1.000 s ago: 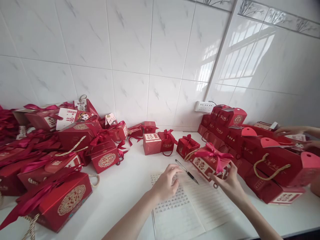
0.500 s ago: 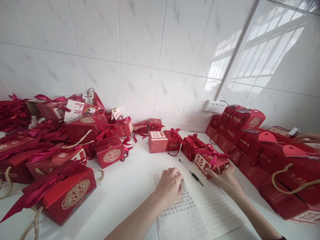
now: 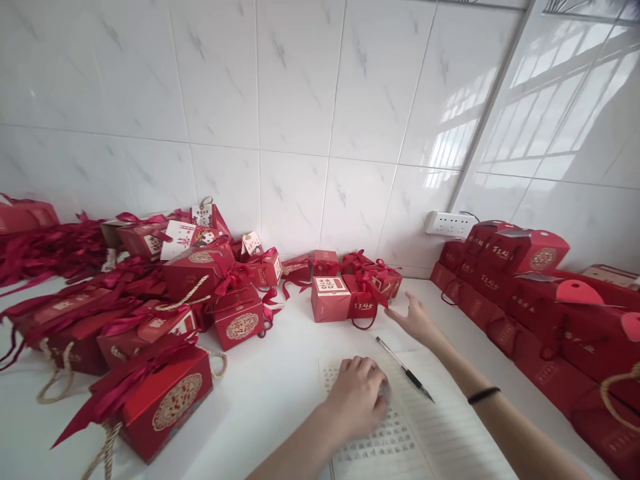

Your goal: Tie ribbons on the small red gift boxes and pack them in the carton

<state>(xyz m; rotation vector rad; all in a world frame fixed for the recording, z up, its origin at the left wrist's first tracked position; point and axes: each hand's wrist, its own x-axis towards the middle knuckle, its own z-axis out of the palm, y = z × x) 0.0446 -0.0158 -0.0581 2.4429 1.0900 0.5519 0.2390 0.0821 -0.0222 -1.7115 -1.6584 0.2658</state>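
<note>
My right hand point(image 3: 416, 321) is stretched out with its fingers spread and holds nothing. Just beyond and left of its fingers stands a red gift box with a ribbon bow point(image 3: 384, 277). Beside it is another red box with a white label point(image 3: 331, 300), its cord handle lying on the table. My left hand point(image 3: 357, 395) rests curled on an open notebook point(image 3: 450, 420) with handwritten lines. Its fingertips are partly blurred, and whether anything is inside them is hidden. Between my hands a black-gripped pen point(image 3: 406, 370) lies across the notebook.
Many red boxes with ribbons and rope handles, such as a front one point(image 3: 170, 407), crowd the left. Stacked red boxes point(image 3: 540, 333) line the right side. A white power strip point(image 3: 450, 223) is at the tiled wall point(image 3: 295, 93) behind the white table point(image 3: 260, 387).
My right hand has let go of the ribboned boxes, which now stand farther back, behind the labelled box. My left hand stays on the notebook. The view has turned slightly left.
</note>
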